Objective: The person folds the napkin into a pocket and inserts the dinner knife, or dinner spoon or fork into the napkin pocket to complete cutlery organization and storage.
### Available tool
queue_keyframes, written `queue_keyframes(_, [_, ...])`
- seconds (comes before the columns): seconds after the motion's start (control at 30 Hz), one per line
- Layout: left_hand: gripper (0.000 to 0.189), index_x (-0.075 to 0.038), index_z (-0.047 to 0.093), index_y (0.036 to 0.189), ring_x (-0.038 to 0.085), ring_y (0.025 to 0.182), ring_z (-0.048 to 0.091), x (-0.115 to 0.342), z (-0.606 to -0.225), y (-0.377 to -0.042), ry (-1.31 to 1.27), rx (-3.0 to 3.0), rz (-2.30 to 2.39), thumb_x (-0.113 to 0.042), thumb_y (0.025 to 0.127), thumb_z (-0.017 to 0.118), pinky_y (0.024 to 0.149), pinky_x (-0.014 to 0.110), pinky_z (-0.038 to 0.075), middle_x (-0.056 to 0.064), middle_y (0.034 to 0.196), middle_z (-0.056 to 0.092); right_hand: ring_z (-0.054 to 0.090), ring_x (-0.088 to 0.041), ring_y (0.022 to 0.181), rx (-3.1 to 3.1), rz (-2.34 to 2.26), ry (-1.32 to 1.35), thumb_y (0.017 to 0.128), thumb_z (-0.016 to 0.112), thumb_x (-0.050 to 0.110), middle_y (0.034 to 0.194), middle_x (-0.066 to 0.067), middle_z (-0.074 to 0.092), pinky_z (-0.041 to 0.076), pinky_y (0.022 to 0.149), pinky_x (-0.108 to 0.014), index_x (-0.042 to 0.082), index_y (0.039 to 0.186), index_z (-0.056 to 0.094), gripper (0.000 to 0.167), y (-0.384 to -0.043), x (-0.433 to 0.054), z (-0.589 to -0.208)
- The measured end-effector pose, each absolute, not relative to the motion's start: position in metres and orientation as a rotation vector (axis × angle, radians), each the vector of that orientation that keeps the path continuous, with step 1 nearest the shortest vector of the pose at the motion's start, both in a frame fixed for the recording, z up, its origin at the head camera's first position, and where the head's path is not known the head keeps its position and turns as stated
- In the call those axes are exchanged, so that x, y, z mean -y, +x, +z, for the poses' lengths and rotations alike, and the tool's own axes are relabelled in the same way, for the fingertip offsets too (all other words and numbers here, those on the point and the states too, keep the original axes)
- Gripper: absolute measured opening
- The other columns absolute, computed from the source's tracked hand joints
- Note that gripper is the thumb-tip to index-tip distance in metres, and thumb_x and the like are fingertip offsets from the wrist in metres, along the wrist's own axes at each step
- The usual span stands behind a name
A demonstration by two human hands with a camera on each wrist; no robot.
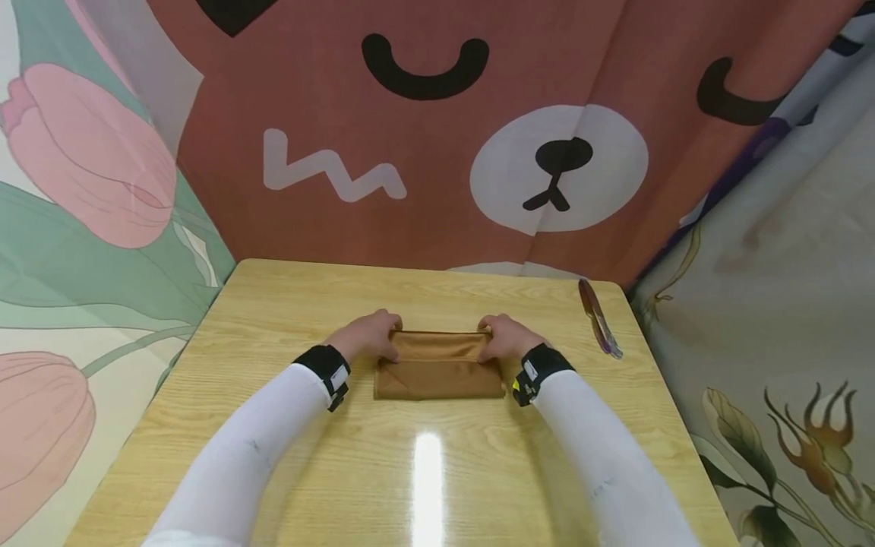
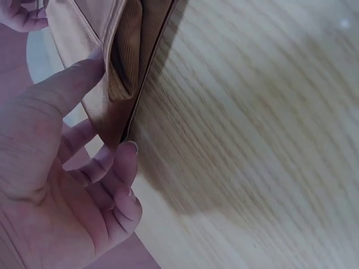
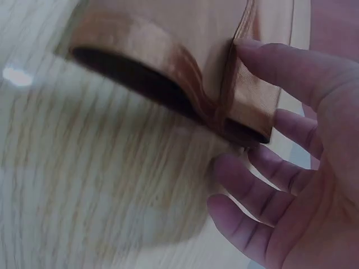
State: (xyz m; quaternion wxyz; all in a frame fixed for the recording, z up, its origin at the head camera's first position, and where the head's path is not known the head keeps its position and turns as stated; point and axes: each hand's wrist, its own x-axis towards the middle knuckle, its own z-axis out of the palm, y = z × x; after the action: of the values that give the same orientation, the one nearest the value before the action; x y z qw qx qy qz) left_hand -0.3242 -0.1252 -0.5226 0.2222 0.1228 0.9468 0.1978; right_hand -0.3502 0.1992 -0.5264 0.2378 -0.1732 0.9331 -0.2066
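A brown, slightly shiny cloth (image 1: 439, 380) lies folded into a wide rectangle on the table, with a raised fold along its far part. My left hand (image 1: 372, 335) holds its far left end. In the left wrist view the thumb presses on the layered fold (image 2: 126, 61) while the fingers curl under the corner. At the far right end my right hand (image 1: 507, 337) grips the same cloth. The right wrist view has that thumb on the inner fold edge and the index finger behind the outer edge; the lower fingers are loosely bent below the looped layers (image 3: 134, 50).
The light wooden table (image 1: 301, 471) carries a slim brown and silvery utensil-like item (image 1: 600, 319) near its far right corner; its kind is unclear. Printed curtains hang along the back (image 1: 328, 228) and both sides. A bright light reflection falls on the near tabletop.
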Motion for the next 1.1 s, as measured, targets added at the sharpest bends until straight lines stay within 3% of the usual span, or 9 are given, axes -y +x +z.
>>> queue_keyframes(0.2, [0.063,-0.013,0.06,0.131,0.023,0.107,0.059,0.122,-0.522,-0.332,0.358,-2.621,0.455,-0.037,0.081,0.089,0.098,0.043,0.052,0.006,0.123,0.058,0.056,-0.028,0.122,-2.549,-0.553,-0.44,0.081,0.088,0.031,0.139,-0.014,0.06,0.049,0.106,-0.046,0.009,0.136,0.056,0.067,-0.356,-0.196,-0.534])
queue_keyframes(0.37, [0.059,-0.013,0.061,0.123,0.024,0.101,0.059,0.118,-0.518,-0.333,0.358,-2.615,0.428,-0.037,0.079,0.09,0.093,0.042,0.053,0.005,0.116,0.059,0.059,-0.025,0.106,-2.538,-0.581,-0.433,0.08,0.087,0.03,0.119,-0.011,0.065,0.05,0.097,-0.042,0.005,0.122,0.058,0.057,-0.357,-0.199,-0.538])
queue_keyframes(0.57, [0.054,-0.013,0.058,0.118,0.025,0.101,0.06,0.116,-0.517,-0.334,0.344,-2.579,0.51,-0.031,0.079,0.091,0.093,0.042,0.052,0.005,0.112,0.065,0.054,-0.023,0.093,-2.529,-0.624,-0.426,0.079,0.088,0.027,0.102,-0.006,0.059,0.045,0.083,-0.035,0.008,0.107,0.055,0.047,-0.357,-0.199,-0.539])
queue_keyframes(0.7, [0.061,-0.008,0.059,0.127,0.026,0.109,0.061,0.114,-0.518,-0.334,0.325,-2.571,0.504,-0.029,0.08,0.09,0.1,0.044,0.052,0.009,0.123,0.066,0.053,-0.026,0.096,-2.517,-0.695,-0.426,0.078,0.089,0.021,0.106,-0.009,0.056,0.044,0.085,-0.037,0.007,0.105,0.051,0.049,-0.355,-0.197,-0.54])
queue_keyframes(0.83, [0.066,-0.002,0.059,0.134,0.027,0.116,0.06,0.113,-0.52,-0.333,0.307,-2.568,0.521,-0.027,0.081,0.089,0.107,0.045,0.05,0.013,0.133,0.063,0.057,-0.024,0.101,-2.506,-0.777,-0.389,0.08,0.086,0.017,0.121,-0.013,0.061,0.05,0.088,-0.038,0.007,0.12,0.055,0.051,-0.353,-0.195,-0.541])
queue_keyframes(0.9, [0.056,-0.002,0.062,0.128,0.026,0.11,0.06,0.112,-0.522,-0.332,0.301,-2.568,0.553,-0.023,0.083,0.087,0.1,0.043,0.052,0.013,0.127,0.064,0.064,-0.024,0.092,-2.49,-0.84,-0.335,0.082,0.082,0.015,0.127,-0.016,0.063,0.056,0.082,-0.038,0.006,0.128,0.056,0.053,-0.351,-0.195,-0.541])
queue_keyframes(1.0, [0.028,-0.004,0.062,0.105,0.022,0.089,0.059,0.112,-0.525,-0.332,0.288,-2.568,0.607,-0.012,0.084,0.08,0.077,0.035,0.051,0.009,0.103,0.061,0.069,-0.021,0.07,-2.448,-0.981,-0.225,0.086,0.074,0.01,0.126,-0.02,0.064,0.06,0.067,-0.035,0.001,0.133,0.057,0.051,-0.348,-0.195,-0.541])
queue_keyframes(1.1, [0.024,-0.009,0.047,0.085,0.019,0.07,0.063,0.113,-0.527,-0.332,0.232,-2.533,0.721,0.0,0.085,0.068,0.06,0.028,0.044,0.004,0.082,0.047,0.069,-0.019,0.059,-2.393,-1.105,-0.105,0.09,0.067,0.008,0.115,-0.02,0.068,0.059,0.059,-0.033,0.0,0.131,0.057,0.043,-0.345,-0.195,-0.542])
